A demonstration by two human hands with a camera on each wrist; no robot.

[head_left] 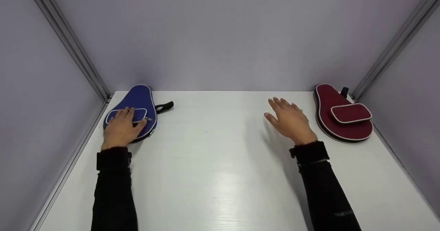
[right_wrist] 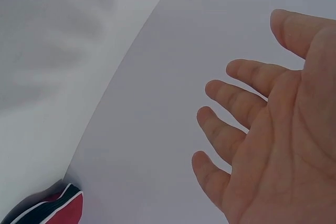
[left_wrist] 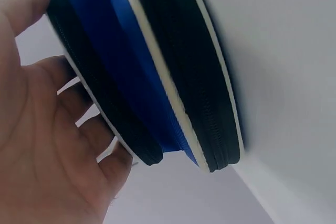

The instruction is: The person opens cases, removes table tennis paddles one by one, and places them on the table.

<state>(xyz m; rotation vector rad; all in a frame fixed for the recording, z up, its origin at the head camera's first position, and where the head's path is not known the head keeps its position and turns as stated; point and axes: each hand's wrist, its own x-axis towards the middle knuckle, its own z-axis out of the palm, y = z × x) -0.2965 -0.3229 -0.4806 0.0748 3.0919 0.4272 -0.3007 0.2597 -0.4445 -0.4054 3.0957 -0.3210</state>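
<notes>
We saw the blue case point(head_left: 137, 97) lying flat at the left end of the surface point(head_left: 206, 162), its narrow end towards the back wall point(head_left: 220, 38). Our left hand point(head_left: 120, 129) rested on it from the near side, its fingers loosely extended over the raised pocket point(head_left: 140, 114) without curling round the case. The thumb stretched out sideways to the pocket's edge, close by a zipper pull point(head_left: 149, 119). A black strap point(head_left: 165, 107) stuck out from the case's right side.

Our right hand point(head_left: 290, 121) hovered above the surface, palm down, holding nothing; its fingers were nearly straight and slightly spread, the thumb well out from them. It was near the red case point(head_left: 326, 107) but apart from it. That case lay flat at the right end, narrow end also towards the back wall, with its own pocket point(head_left: 351, 113) on top and a short black strap point(head_left: 344, 92) at its right. Black sleeves point(head_left: 115, 196) covered both our forearms.
</notes>
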